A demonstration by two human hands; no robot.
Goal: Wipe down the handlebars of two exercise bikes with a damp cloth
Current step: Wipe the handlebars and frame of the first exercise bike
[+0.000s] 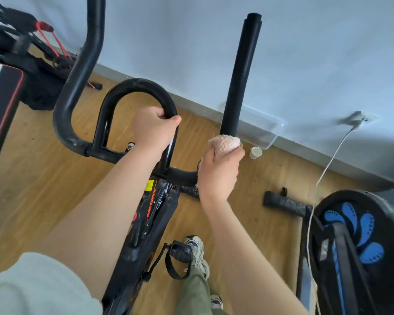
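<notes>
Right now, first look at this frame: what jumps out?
Centre frame, the right hand grips a pink cloth wrapped round the base of a tall black handlebar. Just left of it, the left hand holds a looped bar. At lower right, a second bike's wheel cover with blue petal shapes stands out.

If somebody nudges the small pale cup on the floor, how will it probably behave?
The cup looks small and disposable, so it is probably light and easily tipped. Its round, tapered shape suggests it would roll in a curve. Contents are not visible.
</notes>
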